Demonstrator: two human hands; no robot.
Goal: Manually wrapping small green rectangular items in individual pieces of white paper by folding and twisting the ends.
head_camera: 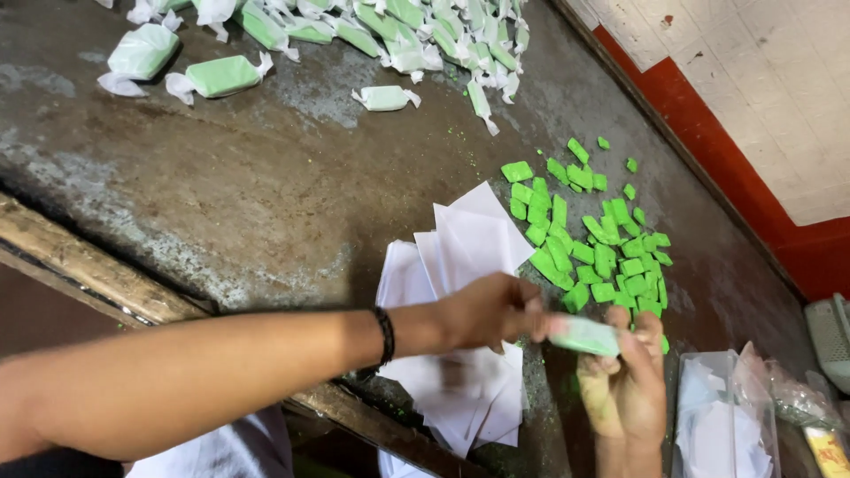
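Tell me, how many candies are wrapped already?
A big pile of wrapped candies lies at the far end of the table. The left hand and right hand hold one candy in paper now. Many bare green pieces and a stack of white papers are left.

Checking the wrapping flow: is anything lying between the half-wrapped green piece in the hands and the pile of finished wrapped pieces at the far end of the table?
Nothing visible blocks it. Both hands, left hand and right hand, hold the green block in translucent paper. Between it and the wrapped green pieces lie only flat white paper sheets and bare dark tabletop; loose green blocks sit to the right.
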